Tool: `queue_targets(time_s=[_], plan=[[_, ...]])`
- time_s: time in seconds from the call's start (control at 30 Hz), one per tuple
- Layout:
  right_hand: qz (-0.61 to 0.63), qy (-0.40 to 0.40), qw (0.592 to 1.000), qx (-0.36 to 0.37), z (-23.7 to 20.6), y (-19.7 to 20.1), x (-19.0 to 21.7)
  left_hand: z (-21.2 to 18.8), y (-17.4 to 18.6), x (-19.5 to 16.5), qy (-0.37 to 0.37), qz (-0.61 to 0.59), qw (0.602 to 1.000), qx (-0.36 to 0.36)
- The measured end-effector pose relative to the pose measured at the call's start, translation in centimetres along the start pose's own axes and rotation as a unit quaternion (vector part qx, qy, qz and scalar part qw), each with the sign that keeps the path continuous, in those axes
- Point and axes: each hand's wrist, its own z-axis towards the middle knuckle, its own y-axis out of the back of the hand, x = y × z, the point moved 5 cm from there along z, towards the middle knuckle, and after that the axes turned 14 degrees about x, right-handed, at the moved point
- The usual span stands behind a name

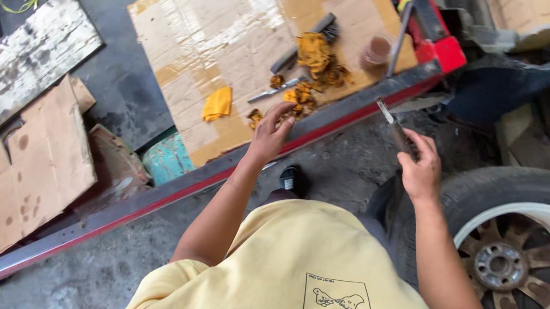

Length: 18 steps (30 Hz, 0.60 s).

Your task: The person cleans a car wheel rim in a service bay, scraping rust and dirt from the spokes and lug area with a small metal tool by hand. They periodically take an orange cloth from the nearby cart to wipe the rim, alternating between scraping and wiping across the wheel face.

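Your left hand point(270, 130) reaches forward over the edge of the large flattened sheet of brown cardboard point(236, 31), with its fingers curled down and pinching at a small clump of crumpled orange-brown scraps point(286, 114) that lies at the sheet's near edge; whether the fingers have fully closed on a piece, you cannot tell from this view. Your right hand point(421, 172) is raised beside the worn car tyre on a pale, rusted alloy wheel point(529, 268), fingers wrapped tight around the handle of a narrow flat-bladed metal tool point(391, 124), whose blade points up and away toward the cardboard. A long red metal rail point(158, 195) runs diagonally along the near edge of the cardboard, just beyond your knees. On the sheet, past your left hand, lies a bigger heap of the same orange-brown scraps point(318, 58), with a dark grey flat bar point(304, 43) touching it and a slim silver blade point(276, 91) just beside it. A folded yellow cloth point(218, 104) rests on the cardboard to the left of your left hand, near but apart. A smaller torn piece of stained brown cardboard point(5, 185) lies on the grey floor well to the left.
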Motion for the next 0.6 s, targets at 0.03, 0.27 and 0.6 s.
queue_targets(time_s=[0.03, 0.27, 0.6], plan=[[-0.006, 0.004, 1.000, 0.012, 1.6, -1.3, 0.9, 0.6, 1.4, 0.8, 0.002, 0.000, 1.000, -0.007], [-0.092, 0.047, 0.988, 0.114, 11.4, -8.4, 4.3, 3.2, 8.6, 5.4, 0.013, 0.003, 0.997, -0.070], [-0.352, 0.150, 0.911, 0.156, 17.7, -13.9, 6.1, 1.3, 11.3, 8.2, 0.096, -0.026, 0.989, -0.114]])
